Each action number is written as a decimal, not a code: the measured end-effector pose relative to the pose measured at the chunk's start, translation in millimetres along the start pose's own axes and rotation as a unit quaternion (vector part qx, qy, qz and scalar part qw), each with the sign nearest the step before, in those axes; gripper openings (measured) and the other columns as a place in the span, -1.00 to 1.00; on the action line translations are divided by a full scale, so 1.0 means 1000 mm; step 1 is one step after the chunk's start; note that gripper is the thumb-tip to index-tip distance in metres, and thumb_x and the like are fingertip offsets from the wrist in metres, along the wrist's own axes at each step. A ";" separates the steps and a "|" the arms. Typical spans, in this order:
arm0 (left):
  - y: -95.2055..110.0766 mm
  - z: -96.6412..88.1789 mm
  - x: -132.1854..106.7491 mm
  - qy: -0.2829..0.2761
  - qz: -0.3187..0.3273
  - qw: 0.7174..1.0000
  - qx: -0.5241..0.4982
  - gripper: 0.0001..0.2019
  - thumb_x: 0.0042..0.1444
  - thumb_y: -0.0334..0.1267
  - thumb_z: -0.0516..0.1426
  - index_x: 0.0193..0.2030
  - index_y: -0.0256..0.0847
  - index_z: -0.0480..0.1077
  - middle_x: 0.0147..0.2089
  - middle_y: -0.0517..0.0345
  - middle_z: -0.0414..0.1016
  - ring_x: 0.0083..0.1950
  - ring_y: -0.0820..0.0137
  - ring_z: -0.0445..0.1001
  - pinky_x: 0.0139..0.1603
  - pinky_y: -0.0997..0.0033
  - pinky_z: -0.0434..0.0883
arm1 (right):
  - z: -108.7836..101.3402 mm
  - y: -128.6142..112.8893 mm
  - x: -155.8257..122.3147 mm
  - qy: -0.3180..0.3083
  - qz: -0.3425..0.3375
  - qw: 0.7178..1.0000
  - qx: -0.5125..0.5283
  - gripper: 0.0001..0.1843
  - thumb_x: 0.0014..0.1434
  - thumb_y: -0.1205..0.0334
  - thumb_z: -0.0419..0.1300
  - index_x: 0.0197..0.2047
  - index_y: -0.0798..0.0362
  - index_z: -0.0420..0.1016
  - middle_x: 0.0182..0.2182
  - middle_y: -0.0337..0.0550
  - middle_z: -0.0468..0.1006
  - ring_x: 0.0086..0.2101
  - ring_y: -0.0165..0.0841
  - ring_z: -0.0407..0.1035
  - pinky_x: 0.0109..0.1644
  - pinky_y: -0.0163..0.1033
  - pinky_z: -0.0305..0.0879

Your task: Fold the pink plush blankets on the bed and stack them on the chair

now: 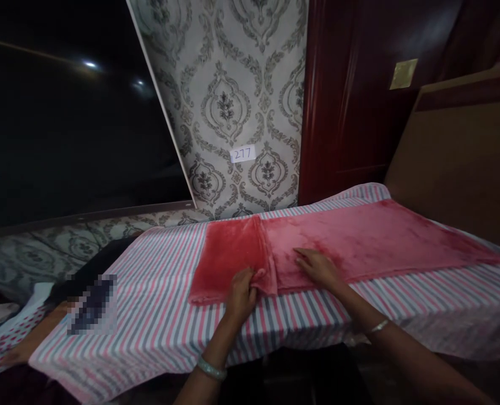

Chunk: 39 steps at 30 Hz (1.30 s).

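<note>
The fingers of the left hand (240,295) are bunched together and clamped on a pinch of soft, rose-red plush fleece blanket (372,244), right at the near edge where a deeper red doubled section (227,256) meets the paler length. The grip appears placed to control the fold at that spot. The fingers of the right hand (317,269) lie slightly apart and flat on the paler fleece, pressing rather than gripping, which seems to stop that length from creeping. A pale green bangle (211,368) circles the left wrist and a thin silver bangle (378,326) circles the right.

The blanket lies flat and lengthwise on a bed (148,320) covered by a white sheet with pink and grey stripes, which hangs over the bed's near edge. Behind the bed rises grey-and-white damask wallpaper (227,107) bearing a small white label reading 277 (242,153). To the right of that wallpaper, past the bed's far corner, stands a glossy dark red wooden panel (338,112) with a small brass plate (403,73), and a plain brown board (465,163) closes off the bed's right end. Left of the bed, a person's forearm (26,351) shows beyond a white sleeve dotted with red (11,343), and part of the view there is pixelated.
</note>
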<state>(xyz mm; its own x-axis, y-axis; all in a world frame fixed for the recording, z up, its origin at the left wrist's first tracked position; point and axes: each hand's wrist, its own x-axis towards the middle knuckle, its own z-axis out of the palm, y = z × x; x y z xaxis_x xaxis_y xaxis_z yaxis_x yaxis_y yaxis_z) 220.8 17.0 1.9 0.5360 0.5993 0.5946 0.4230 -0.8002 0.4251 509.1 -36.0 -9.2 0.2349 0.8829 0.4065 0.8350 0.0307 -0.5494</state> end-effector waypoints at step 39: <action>0.028 0.047 0.007 0.034 0.173 0.970 0.167 -0.78 0.14 -0.46 0.13 -0.08 -0.21 0.43 0.03 -0.04 0.56 -0.09 0.22 0.41 -0.11 0.21 0.30 | 0.063 -0.034 0.160 -0.001 0.187 0.982 0.016 -0.82 0.15 0.16 0.25 -0.31 0.11 0.56 -0.17 -0.06 0.57 -0.21 -0.34 0.42 -0.24 -0.37 0.24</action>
<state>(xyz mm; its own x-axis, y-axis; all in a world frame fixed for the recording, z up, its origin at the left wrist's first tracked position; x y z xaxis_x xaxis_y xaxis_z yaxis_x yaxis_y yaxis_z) 270.7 -0.5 -13.6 0.6435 0.2832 0.7112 0.4451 -0.8943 -0.0466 486.5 133.3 28.5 0.5208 0.8364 0.1710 0.6747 -0.2805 -0.6827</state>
